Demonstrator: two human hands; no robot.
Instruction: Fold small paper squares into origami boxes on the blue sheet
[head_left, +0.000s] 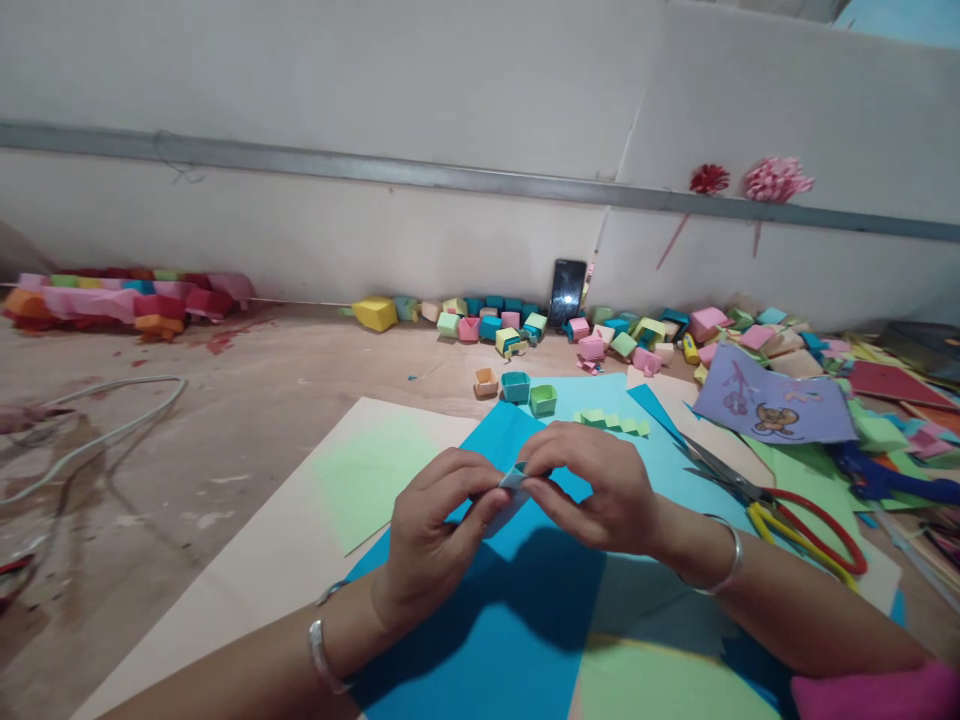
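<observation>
Between my two hands, above a blue paper sheet point(525, 630), is a small light-blue folded paper piece point(513, 478). My left hand point(442, 525) pinches it from the left with thumb and forefinger. From the right, the fingertips of my right hand point(600, 485) grip its other end. Much of the piece is hidden behind the fingers. Just beyond stand three little open paper boxes: a peach one point(485, 384), a teal one point(516, 387) and a green one point(543, 400). A zigzag-cut green paper strip point(611, 423) lies right of them.
Scissors point(772, 500) with red and yellow handles lie by my right forearm. A phone point(567, 292) leans on the wall amid many small paper boxes. At left are a white cable point(120, 432) and a colourful paper pile point(135, 300); a purple drawn-on paper point(772, 395) is at right.
</observation>
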